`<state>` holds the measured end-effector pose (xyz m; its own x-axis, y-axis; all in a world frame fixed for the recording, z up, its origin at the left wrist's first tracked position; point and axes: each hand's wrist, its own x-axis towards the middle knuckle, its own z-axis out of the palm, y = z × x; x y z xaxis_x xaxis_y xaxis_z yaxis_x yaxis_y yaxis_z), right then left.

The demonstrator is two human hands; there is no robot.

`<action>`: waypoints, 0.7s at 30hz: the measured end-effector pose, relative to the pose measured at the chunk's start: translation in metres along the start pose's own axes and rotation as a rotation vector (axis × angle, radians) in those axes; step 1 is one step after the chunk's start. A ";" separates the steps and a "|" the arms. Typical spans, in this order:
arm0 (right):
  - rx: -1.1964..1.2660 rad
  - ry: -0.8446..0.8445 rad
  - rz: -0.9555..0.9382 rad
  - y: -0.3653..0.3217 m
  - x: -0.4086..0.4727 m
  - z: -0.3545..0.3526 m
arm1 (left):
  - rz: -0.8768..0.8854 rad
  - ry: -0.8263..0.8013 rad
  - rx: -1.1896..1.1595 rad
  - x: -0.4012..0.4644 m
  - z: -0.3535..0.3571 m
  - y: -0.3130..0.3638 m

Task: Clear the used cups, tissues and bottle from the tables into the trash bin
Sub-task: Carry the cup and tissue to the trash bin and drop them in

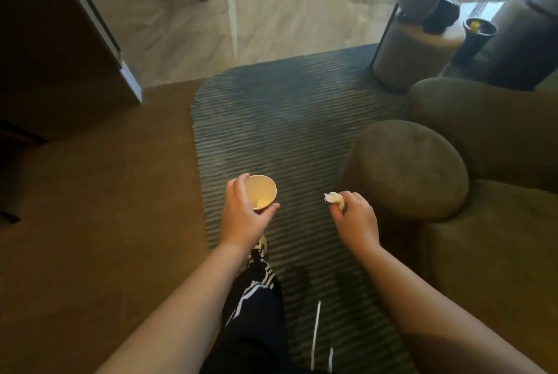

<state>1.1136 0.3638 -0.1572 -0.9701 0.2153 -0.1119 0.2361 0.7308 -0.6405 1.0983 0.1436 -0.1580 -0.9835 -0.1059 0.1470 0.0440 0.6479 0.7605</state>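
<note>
My left hand [241, 216] out front, fingers [240, 182] curled round a paper cup [261, 192] held upright over the striped rug [280, 120], my right hand [354, 215] closed tight on a crumpled tissue [334, 198], beside a round sofa arm [404, 168], dark bin [478, 38] far off at upper right

A matt paper cup [262, 192], crumpled soft tissue [335, 199], ribbed woven rug [280, 132], velvety cloth sofa [483, 144].

Upright paper cup [262, 192], crumpled white tissue [334, 198]
</note>
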 end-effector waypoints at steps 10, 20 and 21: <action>0.012 0.067 0.055 -0.088 0.326 0.015 | 0.046 -0.084 0.007 0.356 0.044 -0.011; 0.018 0.148 0.130 -0.104 0.586 0.005 | 0.107 -0.163 0.004 0.617 0.154 0.010; 0.024 0.166 0.138 -0.100 0.618 0.002 | 0.111 -0.175 0.002 0.646 0.171 0.013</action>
<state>0.4906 0.4223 -0.1639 -0.9055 0.4178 -0.0744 0.3629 0.6714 -0.6461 0.4338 0.2130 -0.1615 -0.9881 0.0991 0.1178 0.1539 0.6495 0.7447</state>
